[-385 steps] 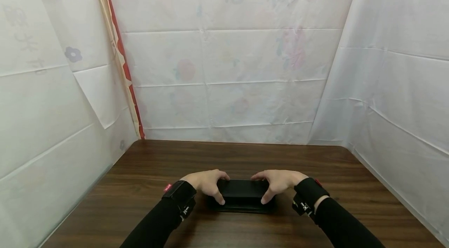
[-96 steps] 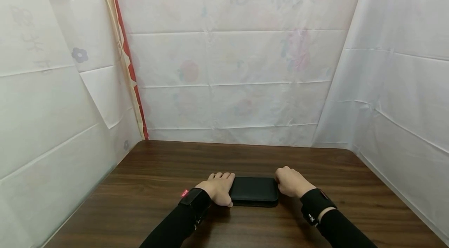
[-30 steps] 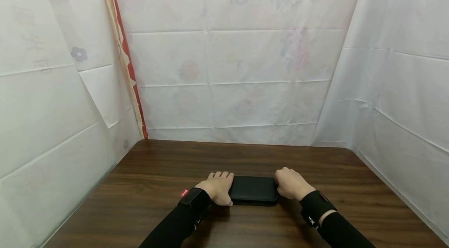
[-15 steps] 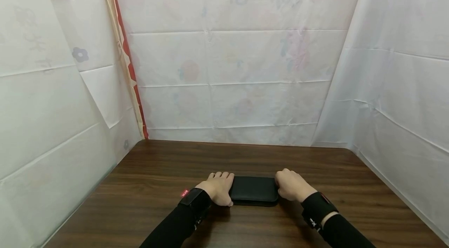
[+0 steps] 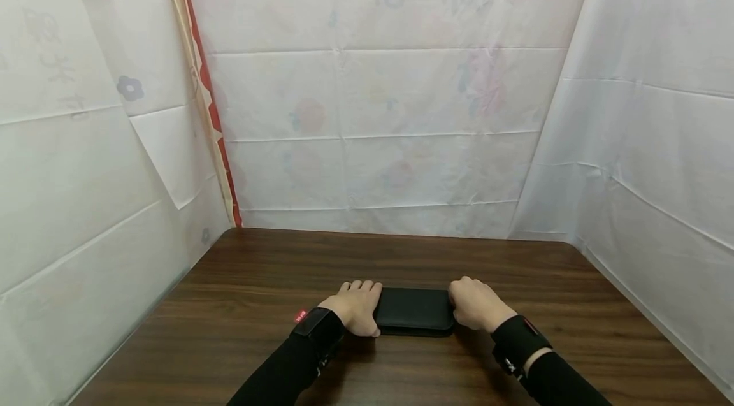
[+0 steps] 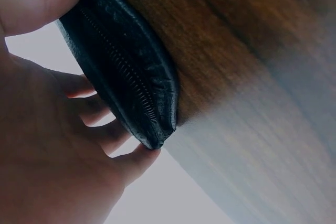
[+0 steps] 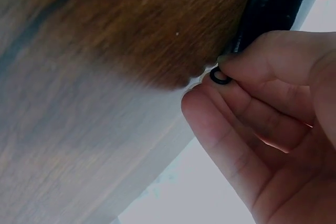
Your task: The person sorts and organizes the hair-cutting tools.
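A black zip wallet (image 5: 414, 311) lies flat on the wooden table, its long side facing me. My left hand (image 5: 359, 308) holds its left end, thumb at the near corner and fingers reaching toward the far one. In the left wrist view the zip teeth (image 6: 126, 69) run meshed along that end of the wallet. At the right end, my right hand (image 5: 474, 302) pinches a zipper pull; its small black ring (image 7: 220, 81) shows between thumb and finger in the right wrist view. The rest of the pull is hidden by the fingers.
The brown wood-grain table (image 5: 287, 266) reaches back to a white printed sheet (image 5: 367, 138). Similar white sheets (image 5: 648, 138) hang along the left and right sides. Both wrists wear black bands (image 5: 520, 340).
Earliest, both hands gripped the wallet's ends with its upper half raised. It then lay flat, left hand on its left end, right hand at its right. Over the last second almost nothing moves.
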A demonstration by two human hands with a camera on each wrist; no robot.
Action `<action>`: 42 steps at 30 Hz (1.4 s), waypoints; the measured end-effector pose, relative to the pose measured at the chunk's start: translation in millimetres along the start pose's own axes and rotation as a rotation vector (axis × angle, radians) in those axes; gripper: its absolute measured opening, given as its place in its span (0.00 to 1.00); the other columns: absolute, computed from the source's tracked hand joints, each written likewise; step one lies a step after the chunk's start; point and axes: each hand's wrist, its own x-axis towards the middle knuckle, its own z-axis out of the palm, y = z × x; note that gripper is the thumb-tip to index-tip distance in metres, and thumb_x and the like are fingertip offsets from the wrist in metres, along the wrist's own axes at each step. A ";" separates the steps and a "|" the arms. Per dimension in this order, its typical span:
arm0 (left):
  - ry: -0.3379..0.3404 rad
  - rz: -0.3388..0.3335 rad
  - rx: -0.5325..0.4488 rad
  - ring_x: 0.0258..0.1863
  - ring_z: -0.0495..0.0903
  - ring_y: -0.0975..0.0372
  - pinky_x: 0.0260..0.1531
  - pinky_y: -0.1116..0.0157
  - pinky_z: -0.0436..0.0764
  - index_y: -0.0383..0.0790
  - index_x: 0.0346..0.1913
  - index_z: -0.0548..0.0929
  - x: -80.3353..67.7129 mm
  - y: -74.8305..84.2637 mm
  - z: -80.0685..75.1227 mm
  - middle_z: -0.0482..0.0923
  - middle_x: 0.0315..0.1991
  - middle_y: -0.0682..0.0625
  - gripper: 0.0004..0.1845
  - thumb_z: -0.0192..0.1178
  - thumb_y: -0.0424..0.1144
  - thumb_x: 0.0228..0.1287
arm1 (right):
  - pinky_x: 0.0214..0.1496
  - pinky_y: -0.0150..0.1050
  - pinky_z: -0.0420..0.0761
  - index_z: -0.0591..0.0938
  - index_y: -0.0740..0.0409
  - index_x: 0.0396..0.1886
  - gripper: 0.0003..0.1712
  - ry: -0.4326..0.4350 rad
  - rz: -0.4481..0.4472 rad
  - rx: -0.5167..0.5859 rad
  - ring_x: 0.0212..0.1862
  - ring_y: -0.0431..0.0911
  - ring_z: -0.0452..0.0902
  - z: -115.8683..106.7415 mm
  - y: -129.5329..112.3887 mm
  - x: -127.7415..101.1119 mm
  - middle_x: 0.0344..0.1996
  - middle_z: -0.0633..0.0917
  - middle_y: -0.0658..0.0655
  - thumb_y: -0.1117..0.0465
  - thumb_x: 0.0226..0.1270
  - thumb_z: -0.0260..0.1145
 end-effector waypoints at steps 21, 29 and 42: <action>0.012 0.001 0.007 0.72 0.64 0.48 0.70 0.49 0.63 0.40 0.76 0.64 0.8 1.6 0.9 0.66 0.73 0.44 0.46 0.71 0.55 0.59 | 0.25 0.39 0.57 0.61 0.46 0.12 0.29 -0.001 -0.015 -0.021 0.19 0.40 0.53 0.9 -1.4 -2.7 0.14 0.57 0.46 0.77 0.56 0.66; -0.005 -0.002 0.001 0.73 0.63 0.48 0.71 0.49 0.61 0.41 0.77 0.62 0.7 1.5 -0.8 0.64 0.74 0.44 0.47 0.70 0.55 0.60 | 0.24 0.39 0.57 0.61 0.46 0.12 0.29 -0.010 -0.020 -0.025 0.18 0.40 0.53 0.1 -1.8 -3.3 0.14 0.57 0.46 0.78 0.57 0.64; -0.015 -0.001 -0.008 0.74 0.62 0.48 0.72 0.49 0.59 0.41 0.78 0.61 1.1 0.3 -0.4 0.63 0.75 0.44 0.47 0.70 0.55 0.62 | 0.25 0.40 0.63 0.70 0.50 0.13 0.23 -0.024 -0.019 -0.041 0.19 0.42 0.61 -2.0 -7.0 -7.9 0.16 0.67 0.49 0.78 0.56 0.64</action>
